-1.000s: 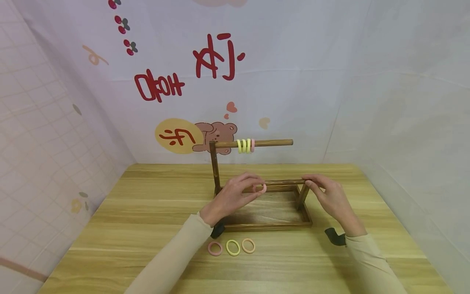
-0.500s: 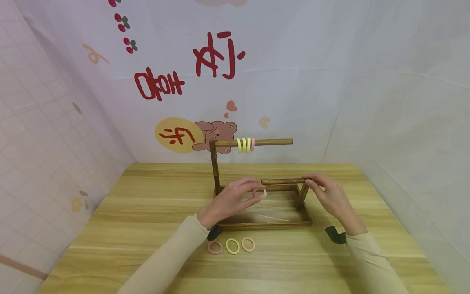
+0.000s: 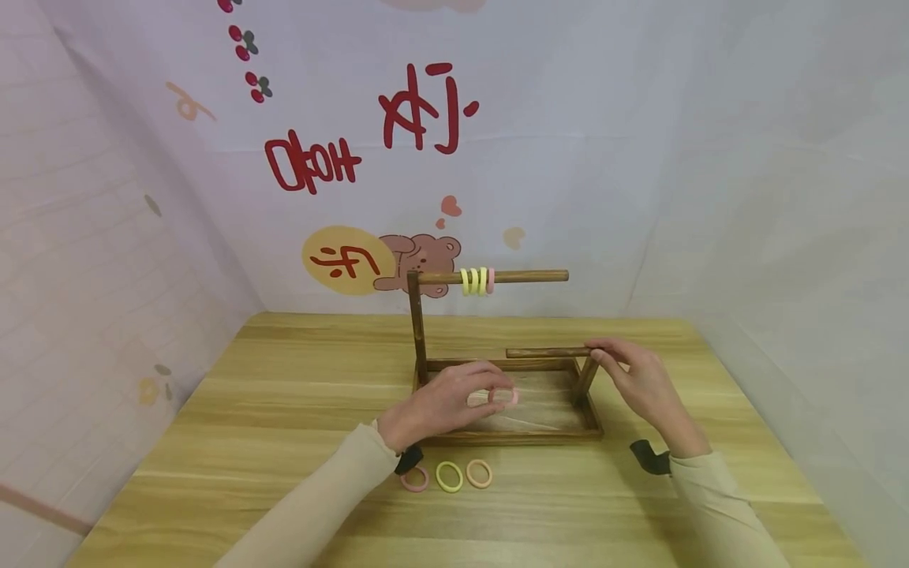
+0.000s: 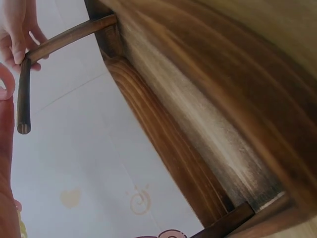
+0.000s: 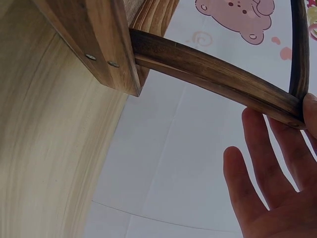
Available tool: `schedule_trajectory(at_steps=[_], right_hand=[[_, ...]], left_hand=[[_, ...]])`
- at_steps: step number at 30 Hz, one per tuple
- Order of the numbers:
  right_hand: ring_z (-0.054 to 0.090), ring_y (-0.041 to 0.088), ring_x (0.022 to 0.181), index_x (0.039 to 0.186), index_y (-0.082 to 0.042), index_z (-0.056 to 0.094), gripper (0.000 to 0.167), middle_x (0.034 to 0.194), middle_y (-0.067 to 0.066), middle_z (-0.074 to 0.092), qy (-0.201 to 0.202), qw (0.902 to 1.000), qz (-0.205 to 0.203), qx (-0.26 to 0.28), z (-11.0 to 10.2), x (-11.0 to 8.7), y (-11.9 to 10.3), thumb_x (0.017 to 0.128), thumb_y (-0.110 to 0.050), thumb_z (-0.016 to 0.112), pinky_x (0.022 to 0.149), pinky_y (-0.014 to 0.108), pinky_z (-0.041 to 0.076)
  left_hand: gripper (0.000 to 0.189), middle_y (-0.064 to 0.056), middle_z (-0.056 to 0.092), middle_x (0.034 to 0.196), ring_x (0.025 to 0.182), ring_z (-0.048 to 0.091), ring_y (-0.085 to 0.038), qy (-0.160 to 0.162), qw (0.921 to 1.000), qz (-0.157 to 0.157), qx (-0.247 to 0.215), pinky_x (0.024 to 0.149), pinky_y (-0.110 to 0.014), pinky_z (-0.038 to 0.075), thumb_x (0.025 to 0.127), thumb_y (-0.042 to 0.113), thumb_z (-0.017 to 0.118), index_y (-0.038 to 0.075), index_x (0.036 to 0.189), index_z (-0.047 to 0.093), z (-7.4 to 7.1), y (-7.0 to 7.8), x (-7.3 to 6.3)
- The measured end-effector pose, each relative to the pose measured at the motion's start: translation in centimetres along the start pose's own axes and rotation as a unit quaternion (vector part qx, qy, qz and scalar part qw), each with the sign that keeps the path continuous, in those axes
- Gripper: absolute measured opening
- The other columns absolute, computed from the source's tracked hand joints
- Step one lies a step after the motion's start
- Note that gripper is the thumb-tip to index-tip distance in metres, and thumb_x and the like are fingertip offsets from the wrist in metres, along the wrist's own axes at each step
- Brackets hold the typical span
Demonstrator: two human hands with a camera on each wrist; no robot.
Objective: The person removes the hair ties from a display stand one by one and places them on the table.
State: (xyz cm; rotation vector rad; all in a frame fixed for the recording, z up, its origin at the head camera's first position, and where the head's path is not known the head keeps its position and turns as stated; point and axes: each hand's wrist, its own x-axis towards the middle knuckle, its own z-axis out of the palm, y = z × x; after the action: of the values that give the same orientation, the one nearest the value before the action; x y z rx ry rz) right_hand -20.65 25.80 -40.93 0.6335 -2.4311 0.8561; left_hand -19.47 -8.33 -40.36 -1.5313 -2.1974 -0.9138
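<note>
My left hand point(image 3: 454, 398) pinches a pink ring point(image 3: 513, 396) between thumb and fingers, over the tray of a dark wooden stand point(image 3: 511, 439). The ring's edge also shows at the left of the left wrist view. My right hand point(image 3: 635, 383) holds the top corner of the stand's short post, where the lower bar point(image 3: 547, 353) joins it. In the right wrist view, thumb and fingertips sit at that corner. The lower bar's free end points left, with no ring on it. Several yellow rings point(image 3: 473, 282) and one pink ring point(image 3: 490, 281) hang on the upper bar point(image 3: 533, 276).
On the table point(image 3: 319, 363) in front of the stand lie a pink ring point(image 3: 415, 479), a yellow ring point(image 3: 450, 477) and an orange ring point(image 3: 479, 474). A tall post point(image 3: 417, 327) carries the upper bar at left. A printed white cloth point(image 3: 568, 158) hangs behind.
My left hand has come down with the pink ring, from beside the lower bar's free end to lower over the tray. The right hand stays at the post's corner.
</note>
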Motion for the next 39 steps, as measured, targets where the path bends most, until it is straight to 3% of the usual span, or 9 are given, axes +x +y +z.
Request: schedule_trajectory(at_steps=[15, 20, 25, 29, 32, 39], right_hand=[[0.074, 0.035, 0.097, 0.117, -0.005, 0.075, 0.019, 0.109, 0.012, 0.077, 0.007, 0.9999, -0.004, -0.01, -0.1, -0.2, -0.2, 0.1, -0.004, 0.068, 0.08, 0.056, 0.057], [0.074, 0.036, 0.097, 0.116, -0.004, 0.075, 0.018, 0.109, 0.013, 0.077, 0.006, 0.9999, -0.008, -0.007, -0.1, -0.2, -0.2, 0.1, -0.003, 0.068, 0.08, 0.056, 0.057], [0.073, 0.039, 0.1, 0.118, -0.004, 0.075, 0.019, 0.111, 0.014, 0.076, 0.001, 1.0, -0.002, -0.002, 0.0, -0.1, -0.1, 0.101, -0.005, 0.067, 0.081, 0.058, 0.057], [0.073, 0.039, 0.1, 0.117, -0.004, 0.075, 0.019, 0.111, 0.015, 0.076, 0.001, 1.0, -0.003, -0.003, 0.0, -0.1, -0.2, 0.1, -0.004, 0.067, 0.08, 0.059, 0.057], [0.073, 0.038, 0.101, 0.117, -0.004, 0.075, 0.018, 0.111, 0.014, 0.076, 0.004, 1.0, -0.002, -0.004, -0.1, 0.0, -0.2, 0.101, -0.005, 0.067, 0.081, 0.058, 0.057], [0.073, 0.035, 0.1, 0.116, -0.005, 0.075, 0.018, 0.111, 0.013, 0.077, 0.009, 0.9999, 0.0, -0.009, -0.1, 0.0, -0.3, 0.1, -0.004, 0.068, 0.08, 0.056, 0.057]], left_hand=[[0.024, 0.002, 0.069, 0.123, 0.118, 0.063, -0.01, -0.092, 0.9948, 0.008, 0.043, 0.105, -0.017, 0.045, 0.096, 0.021, 0.077, 0.013, 0.119, 0.073, 0.8, 0.7, -1.4], [0.019, 0.005, 0.068, 0.122, 0.119, 0.061, -0.006, -0.125, 0.9919, 0.013, 0.019, 0.107, -0.016, 0.043, 0.1, 0.022, 0.072, 0.017, 0.119, 0.072, 1.2, 0.7, -1.9], [0.023, 0.004, 0.068, 0.123, 0.115, 0.061, -0.005, -0.142, 0.9896, 0.018, 0.006, 0.103, -0.013, 0.044, 0.098, 0.018, 0.074, 0.013, 0.121, 0.072, 1.6, 0.8, -2.2], [0.029, 0.003, 0.067, 0.126, 0.108, 0.062, -0.006, -0.174, 0.9847, -0.005, -0.006, 0.096, -0.011, 0.045, 0.099, 0.019, 0.074, 0.012, 0.126, 0.071, 1.8, 1.0, -2.5], [0.03, 0.003, 0.067, 0.129, 0.112, 0.061, -0.005, -0.197, 0.9802, -0.018, -0.012, 0.099, -0.012, 0.045, 0.099, 0.019, 0.073, 0.012, 0.129, 0.07, 2.0, 1.1, -2.5], [0.028, 0.002, 0.066, 0.133, 0.121, 0.06, -0.003, -0.236, 0.9715, -0.011, -0.014, 0.106, -0.014, 0.042, 0.102, 0.02, 0.069, 0.012, 0.129, 0.07, 3.0, 1.1, -2.7]])
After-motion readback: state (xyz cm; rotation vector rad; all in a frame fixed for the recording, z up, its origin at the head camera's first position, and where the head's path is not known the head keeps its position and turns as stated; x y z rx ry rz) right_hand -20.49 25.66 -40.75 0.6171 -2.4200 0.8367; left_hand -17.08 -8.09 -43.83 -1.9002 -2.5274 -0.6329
